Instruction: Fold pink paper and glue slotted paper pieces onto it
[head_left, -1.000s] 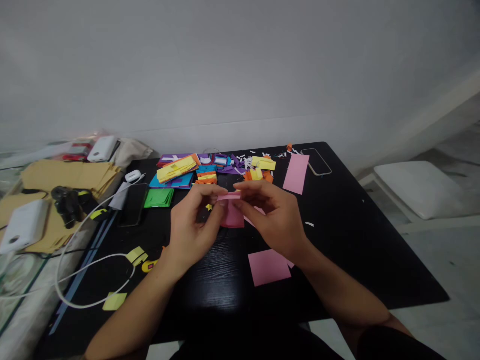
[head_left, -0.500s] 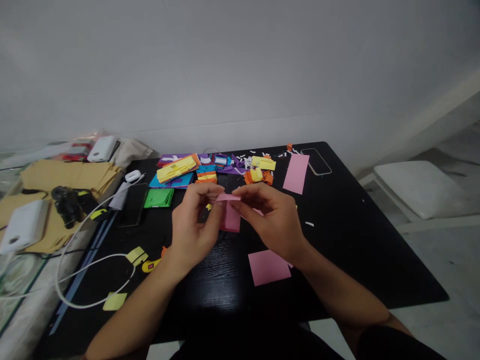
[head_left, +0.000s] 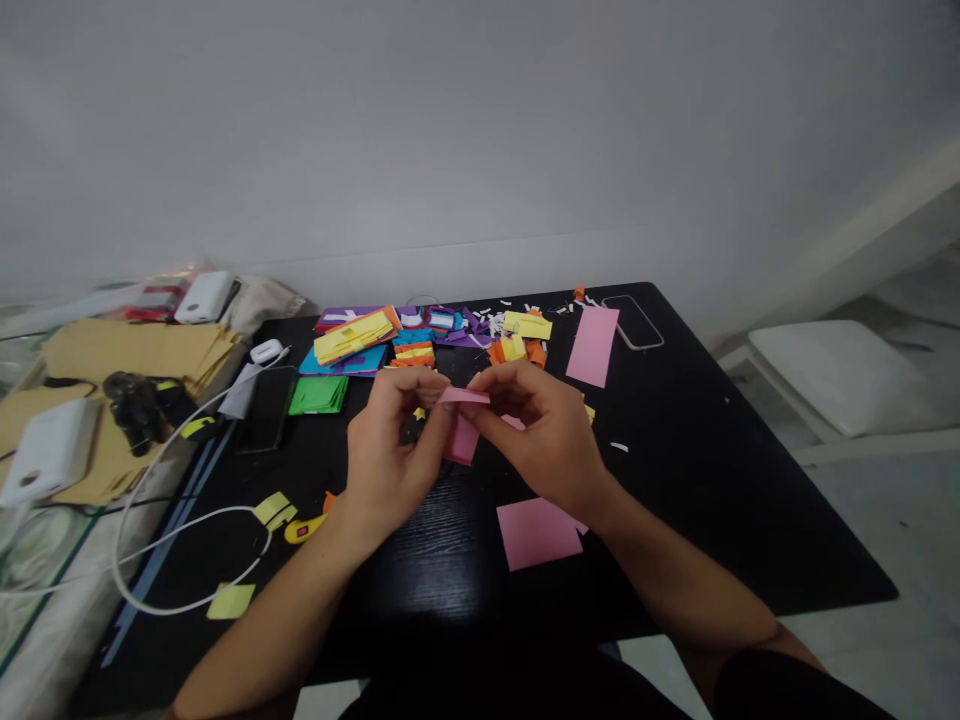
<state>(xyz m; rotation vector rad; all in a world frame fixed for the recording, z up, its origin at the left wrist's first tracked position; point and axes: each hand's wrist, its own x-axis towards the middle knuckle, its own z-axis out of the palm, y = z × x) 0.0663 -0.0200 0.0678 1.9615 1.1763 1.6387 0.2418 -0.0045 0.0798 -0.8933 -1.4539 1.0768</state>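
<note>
Between my two hands is a small pink paper piece [head_left: 463, 395], its top part bent over as a narrow strip. My left hand [head_left: 396, 440] pinches its left end between thumb and fingers. On the other end, my right hand [head_left: 541, 435] grips with thumb and bent fingers. Another pink paper [head_left: 461, 443] shows below the strip; I cannot tell if it is joined to the held piece. A pink sheet [head_left: 538, 534] lies flat on the black table near my right wrist, with a bit of pink under its edge. Farther back lies a pink rectangle [head_left: 592, 346].
Folded yellow paper [head_left: 352, 340], green papers [head_left: 319, 395] and orange-yellow pieces [head_left: 517, 350] lie behind my hands among white scraps. A phone [head_left: 634, 323] rests at the back right, another phone [head_left: 268, 410] at left. A white cable [head_left: 124, 560] loops near a yellow cutter [head_left: 302, 529].
The held pink paper's upper strip has tilted and shifted slightly right, its right end lower. Both hands stay nearly in place, still pinching it.
</note>
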